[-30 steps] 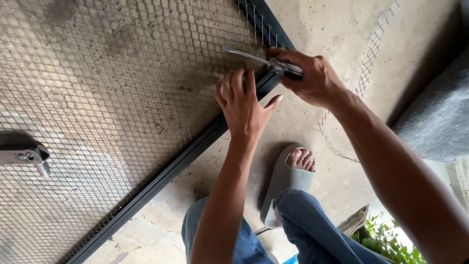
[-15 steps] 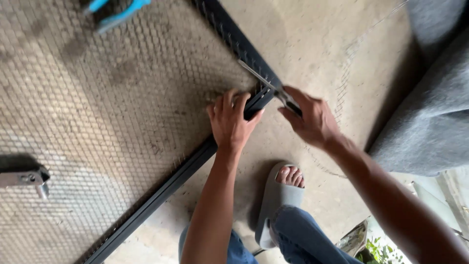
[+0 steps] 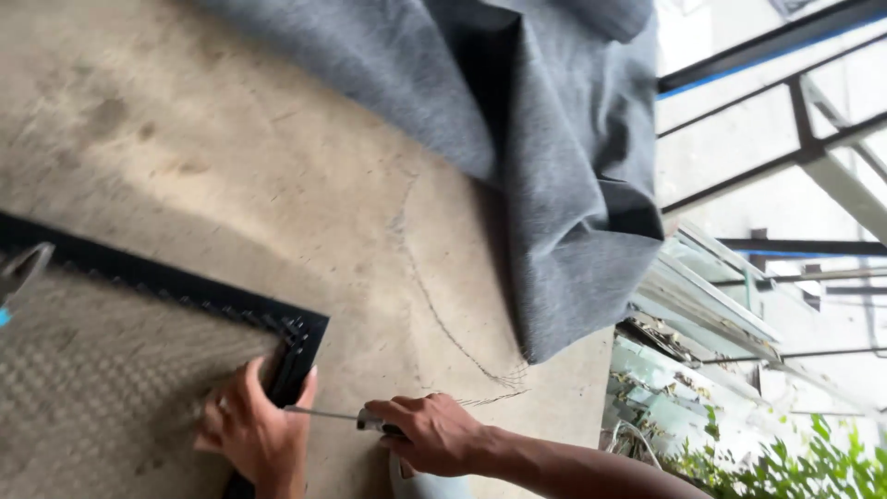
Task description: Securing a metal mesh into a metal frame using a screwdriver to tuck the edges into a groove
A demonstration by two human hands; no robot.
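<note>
My left hand (image 3: 251, 432) presses flat on the wire mesh (image 3: 102, 379) right at the inner edge of its black metal frame (image 3: 303, 334), near the frame's corner. My right hand (image 3: 432, 434) is closed around the handle of a slim metal tool (image 3: 319, 413). The tool's thin blade points left and reaches the frame edge beside my left thumb. Both hands sit at the bottom of the head view, close together, on either side of the frame bar. The framed mesh lies flat on the concrete floor (image 3: 277, 157).
A large grey cloth (image 3: 536, 129) drapes over something behind the frame. A thin cut strip of mesh (image 3: 462, 362) curls on the floor. Stacked window frames (image 3: 702, 305) and green plants (image 3: 785, 467) are at the right. A metal tool (image 3: 20, 270) pokes in at the left edge.
The view has swung up and right, so the frame's corner, the grey cloth and the window frames now show. Both hands stay at the frame edge with the tool.
</note>
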